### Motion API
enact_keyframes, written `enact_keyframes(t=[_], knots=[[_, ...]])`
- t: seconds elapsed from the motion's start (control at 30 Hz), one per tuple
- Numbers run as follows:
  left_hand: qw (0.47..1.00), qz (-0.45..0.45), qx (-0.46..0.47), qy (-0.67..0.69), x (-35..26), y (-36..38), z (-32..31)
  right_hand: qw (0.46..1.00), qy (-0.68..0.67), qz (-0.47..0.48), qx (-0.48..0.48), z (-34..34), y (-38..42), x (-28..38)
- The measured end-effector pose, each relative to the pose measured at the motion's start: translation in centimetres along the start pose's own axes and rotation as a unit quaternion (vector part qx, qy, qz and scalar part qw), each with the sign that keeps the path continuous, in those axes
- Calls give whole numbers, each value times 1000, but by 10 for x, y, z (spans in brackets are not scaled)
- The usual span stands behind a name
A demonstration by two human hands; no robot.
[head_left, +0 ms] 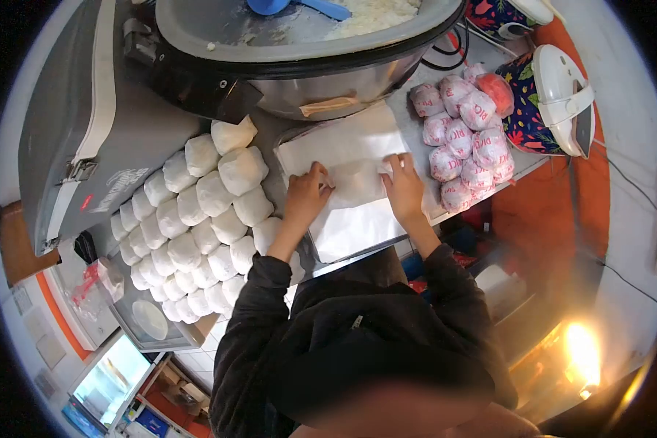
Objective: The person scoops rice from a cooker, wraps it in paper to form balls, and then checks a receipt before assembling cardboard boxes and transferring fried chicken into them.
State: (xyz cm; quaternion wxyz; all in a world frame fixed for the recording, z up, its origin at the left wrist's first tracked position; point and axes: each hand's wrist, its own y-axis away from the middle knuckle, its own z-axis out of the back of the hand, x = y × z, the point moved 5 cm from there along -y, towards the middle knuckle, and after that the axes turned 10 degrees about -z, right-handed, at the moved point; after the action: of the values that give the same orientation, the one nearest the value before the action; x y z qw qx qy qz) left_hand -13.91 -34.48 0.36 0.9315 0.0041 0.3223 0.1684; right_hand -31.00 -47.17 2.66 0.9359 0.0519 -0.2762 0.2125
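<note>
In the head view, a stack of white wrapping paper (332, 144) lies on a tray in front of me. A pale, rounded lump (355, 181) sits on it, partly covered by a thin sheet; its contents are hidden. My left hand (309, 194) pinches the sheet at the lump's left side. On the opposite side, my right hand (404, 187) is closed on the paper with fingertips together. Several white paper-wrapped bundles (190, 206) stand in rows left of my left hand. Beyond my right hand are piled several bundles with red lettering (459, 139).
A large steel cooker (328, 82) stands behind the paper, with white rice (379, 16) and a blue scoop (270, 6) inside. A grey hard case (62, 139) rises at the left. A flower-patterned pot (525, 98) stands at the right.
</note>
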Motion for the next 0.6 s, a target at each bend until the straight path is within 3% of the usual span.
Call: enact_keyframes(t=[0.03,0.07,0.13,0.17,0.23,0.37,0.43,0.57,0.6], knots=[[993,-29,-93,-67,-9,0,7,997,62,7,-36,9,-4,10],[993,-26,-94,-67,-11,0,7,998,61,8,-34,14,-10,14],[978,-73,-162,-109,-27,-1,26,982,133,127,-47,19,-19,26],[977,-73,-165,-111,-26,-2,28,982,132,129,-48,17,-21,24],[996,-75,-22,-48,-19,-9,20,989,60,78,110,-6,-26,8],[991,-121,1,-53,-17,5,3,986,-27,73,148,-20,-11,-16],[949,-261,3,-177,-21,21,-11,959,22,275,69,-19,11,-9],[923,-350,14,-159,-1,23,-1,927,-1,359,110,1,11,-15],[921,-369,75,-101,0,23,9,913,-3,384,138,9,10,-13]])
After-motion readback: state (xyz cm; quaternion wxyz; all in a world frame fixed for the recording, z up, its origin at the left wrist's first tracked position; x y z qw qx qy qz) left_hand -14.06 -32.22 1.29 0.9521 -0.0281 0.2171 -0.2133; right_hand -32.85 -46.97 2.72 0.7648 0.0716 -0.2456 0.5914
